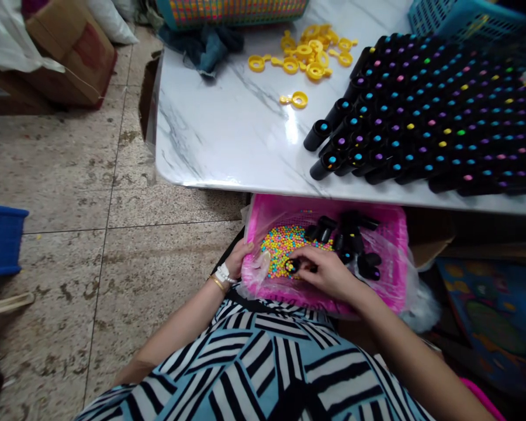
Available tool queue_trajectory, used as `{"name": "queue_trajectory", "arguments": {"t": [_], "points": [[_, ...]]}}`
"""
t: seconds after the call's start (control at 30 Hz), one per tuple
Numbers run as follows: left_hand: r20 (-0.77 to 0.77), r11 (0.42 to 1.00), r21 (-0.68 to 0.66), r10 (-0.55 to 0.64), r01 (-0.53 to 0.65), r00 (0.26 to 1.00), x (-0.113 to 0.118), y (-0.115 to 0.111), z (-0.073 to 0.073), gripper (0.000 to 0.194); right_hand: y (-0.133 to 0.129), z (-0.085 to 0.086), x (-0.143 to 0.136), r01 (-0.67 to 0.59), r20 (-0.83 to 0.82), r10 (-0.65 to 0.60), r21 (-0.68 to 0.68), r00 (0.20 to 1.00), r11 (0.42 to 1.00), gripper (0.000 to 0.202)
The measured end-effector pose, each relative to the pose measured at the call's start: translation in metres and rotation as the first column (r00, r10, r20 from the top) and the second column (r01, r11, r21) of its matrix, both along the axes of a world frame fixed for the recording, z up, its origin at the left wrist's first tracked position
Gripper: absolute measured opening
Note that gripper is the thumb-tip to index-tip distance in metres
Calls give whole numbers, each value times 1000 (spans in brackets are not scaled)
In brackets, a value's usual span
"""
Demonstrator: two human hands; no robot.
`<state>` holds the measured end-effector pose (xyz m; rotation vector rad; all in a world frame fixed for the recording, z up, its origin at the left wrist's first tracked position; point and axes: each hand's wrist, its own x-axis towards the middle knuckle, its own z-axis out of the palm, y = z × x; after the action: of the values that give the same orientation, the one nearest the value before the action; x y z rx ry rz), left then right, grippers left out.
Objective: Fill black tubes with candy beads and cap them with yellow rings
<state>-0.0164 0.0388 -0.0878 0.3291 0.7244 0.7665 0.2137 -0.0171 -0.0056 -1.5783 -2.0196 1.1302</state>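
On my lap rests a pink plastic basket (326,202) lined with clear plastic. My left hand (240,257) grips its left rim, fingers partly hidden by the wall. Inside, at the left, lies a heap of small multicoloured beads (284,237). My right hand (322,268) is closed around a small black tube (291,266), its mouth down among the beads and some beads showing at it. Several more black tubes (353,242) lie loose in the basket's right half.
The white marbled table (228,128) ends just beyond the basket. Rows of upright black tubes (421,123) with coloured beads in their tops cover its right side. Yellow plastic ring pieces (311,55), a dark cloth (206,47) and a teal basket (232,17) lie farther back. A blue bin (2,240) stands left.
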Motion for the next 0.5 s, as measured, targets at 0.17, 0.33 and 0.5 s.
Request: {"name": "queue_trajectory", "arguments": {"t": [0.17, 0.33, 0.5], "points": [[4, 1000, -7, -1, 1, 1000, 0, 1, -4, 47, -3, 5, 12, 89, -24, -86, 151, 996, 985, 23], [-14, 1000, -24, -2, 1, 1000, 0, 1, -5, 48, -4, 18, 16, 144, -96, -131, 142, 987, 979, 26], [-1, 1000, -18, 7, -7, 1000, 0, 2, -2, 43, -8, 30, 9, 234, -408, -228, -35, 884, 972, 30]]}}
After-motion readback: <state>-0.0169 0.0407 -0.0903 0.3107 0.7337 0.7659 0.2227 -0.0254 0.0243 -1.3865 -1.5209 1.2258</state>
